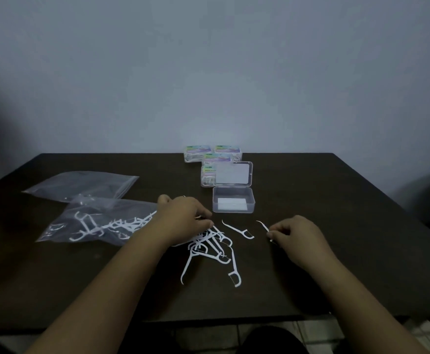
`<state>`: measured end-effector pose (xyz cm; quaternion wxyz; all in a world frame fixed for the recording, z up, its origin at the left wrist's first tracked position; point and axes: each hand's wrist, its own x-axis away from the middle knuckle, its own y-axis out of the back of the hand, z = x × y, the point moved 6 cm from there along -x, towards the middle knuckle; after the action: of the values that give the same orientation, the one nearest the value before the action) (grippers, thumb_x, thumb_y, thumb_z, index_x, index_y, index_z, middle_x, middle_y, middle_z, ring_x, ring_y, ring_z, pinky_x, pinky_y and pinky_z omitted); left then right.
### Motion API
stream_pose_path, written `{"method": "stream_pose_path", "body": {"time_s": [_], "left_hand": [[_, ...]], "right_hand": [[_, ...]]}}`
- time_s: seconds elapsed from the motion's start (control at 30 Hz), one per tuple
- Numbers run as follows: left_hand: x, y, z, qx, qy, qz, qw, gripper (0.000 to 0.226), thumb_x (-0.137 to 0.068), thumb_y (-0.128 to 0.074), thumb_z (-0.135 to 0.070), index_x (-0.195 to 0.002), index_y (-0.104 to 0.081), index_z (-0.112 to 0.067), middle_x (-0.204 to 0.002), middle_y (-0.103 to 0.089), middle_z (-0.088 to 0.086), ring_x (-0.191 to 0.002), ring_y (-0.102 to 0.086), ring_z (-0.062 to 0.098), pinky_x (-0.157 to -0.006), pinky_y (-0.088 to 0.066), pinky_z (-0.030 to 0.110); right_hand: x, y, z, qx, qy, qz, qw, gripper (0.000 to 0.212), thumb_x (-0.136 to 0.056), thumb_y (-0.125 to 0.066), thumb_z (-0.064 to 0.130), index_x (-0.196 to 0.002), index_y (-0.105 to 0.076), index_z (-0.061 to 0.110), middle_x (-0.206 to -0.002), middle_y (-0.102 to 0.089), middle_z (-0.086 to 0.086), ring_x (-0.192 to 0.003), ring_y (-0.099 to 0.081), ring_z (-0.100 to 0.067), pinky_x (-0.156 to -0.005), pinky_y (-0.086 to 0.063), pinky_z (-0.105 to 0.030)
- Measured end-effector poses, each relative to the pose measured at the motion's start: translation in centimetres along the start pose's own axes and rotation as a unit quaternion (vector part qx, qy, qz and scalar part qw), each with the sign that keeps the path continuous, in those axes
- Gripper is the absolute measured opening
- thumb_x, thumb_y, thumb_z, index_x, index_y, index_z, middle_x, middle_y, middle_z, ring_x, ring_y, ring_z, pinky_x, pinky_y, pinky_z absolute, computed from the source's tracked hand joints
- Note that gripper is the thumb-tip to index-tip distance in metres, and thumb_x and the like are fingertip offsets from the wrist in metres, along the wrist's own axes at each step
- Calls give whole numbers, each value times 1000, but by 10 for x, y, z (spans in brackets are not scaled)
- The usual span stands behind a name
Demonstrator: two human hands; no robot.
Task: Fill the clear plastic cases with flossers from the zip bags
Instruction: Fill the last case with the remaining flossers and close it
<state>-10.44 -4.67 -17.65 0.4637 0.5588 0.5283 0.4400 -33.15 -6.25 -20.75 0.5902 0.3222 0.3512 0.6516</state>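
Four closed cases (pixel 212 155) at 12 o'clock look filled; the open case (pixel 233 203) just nearer holds no flossers yet. The loose pile (pixel 212 247) lies at 6 o'clock of it. The left hand (pixel 183 221) pinches into the pile; the right hand (pixel 294 233) grips one flosser (pixel 264 226). One bag (pixel 99 221) at 9 o'clock holds more; another bag (pixel 81 186) looks empty.

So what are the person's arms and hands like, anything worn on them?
Both forearms are bare, with no sleeves in view. The left hand and right hand wear no gloves and no watch shows on either wrist. The dim light hides finer marks.
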Motion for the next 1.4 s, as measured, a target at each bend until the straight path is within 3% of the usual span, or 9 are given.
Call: {"method": "stream_pose_path", "body": {"time_s": [0.17, 0.33, 0.7, 0.83, 0.93, 1.03, 1.1, 1.27, 1.4], "left_hand": [[14, -3, -5, -55, -32, 78, 995, 46, -87, -50, -62, -125, -59, -37, -135, -53, -14, -128, -41, 10, -102, -18, 40], [20, -5, -10, -119, -59, 123, 983, 69, -76, -61, -65, -136, -49, -34, -140, -47, -10, -132, -37, 14, -101, -18, 41], [13, -1, -27, -282, -112, 85, 949, 29, -91, -50, -45, -103, -70, -29, -104, -66, -8, -107, -54, 15, -92, -20, 41], [15, 1, -37, -341, -149, 32, 927, 25, -91, -47, -36, -73, -54, -22, -92, -64, -3, -99, -55, 17, -91, -22, 40], [18, 0, -42, -351, -168, 4, 921, 25, -91, -45, -36, -72, -54, -22, -92, -64, -3, -98, -53, 16, -88, -22, 38], [16, 0, -40, -317, -166, -3, 934, 30, -94, -44, -41, -91, -68, -23, -97, -67, -6, -102, -52, 14, -86, -21, 36], [13, 3, -39, -269, -154, -4, 951, 29, -95, -45, -40, -84, -66, -23, -95, -66, -6, -101, -53, 13, -87, -23, 37], [9, 14, -35, -66, -77, -14, 995, 27, -95, -50, -44, -104, -72, -32, -109, -68, -11, -105, -56, 13, -92, -29, 37], [14, 19, -29, 147, -48, -12, 988, 23, -93, -58, -34, -83, -75, -23, -87, -70, -9, -81, -59, 10, -83, -42, 31]], "right_hand": [[-14, -15, 24, 36, 36, 2, 999, 22, -94, -53, 29, -98, -74, 24, -106, -65, 1, -104, -55, -19, -90, -49, -39], [-15, -30, 51, 88, 51, 46, 994, 43, -78, -61, 64, -90, -73, 25, -100, -60, 0, -97, -55, -20, -85, -52, -40], [-23, -25, 59, 141, 37, 66, 987, 24, -87, -60, 33, -105, -70, 20, -100, -67, -3, -92, -60, -23, -87, -52, -40], [-16, -17, 56, 174, 49, 33, 983, 21, -87, -54, 24, -103, -66, 15, -96, -64, -6, -93, -60, -25, -87, -49, -38], [-8, -14, 54, 208, 72, 15, 975, 20, -89, -53, 22, -105, -64, 15, -102, -64, -5, -99, -57, -25, -91, -47, -38], [-3, -11, 51, 227, 76, 11, 971, 22, -90, -54, 24, -107, -63, 14, -109, -63, -6, -104, -56, -25, -92, -44, -37], [0, -8, 48, 225, 64, 23, 972, 23, -90, -56, 24, -108, -62, 13, -110, -62, -7, -104, -56, -26, -92, -44, -37], [3, -4, 40, 188, 29, 59, 980, 28, -86, -63, 29, -110, -63, 13, -109, -64, -9, -101, -59, -28, -89, -48, -36], [1, -7, 37, 165, 31, 56, 984, 29, -82, -65, 29, -107, -66, 13, -108, -64, -10, -103, -57, -28, -89, -50, -37]]}}
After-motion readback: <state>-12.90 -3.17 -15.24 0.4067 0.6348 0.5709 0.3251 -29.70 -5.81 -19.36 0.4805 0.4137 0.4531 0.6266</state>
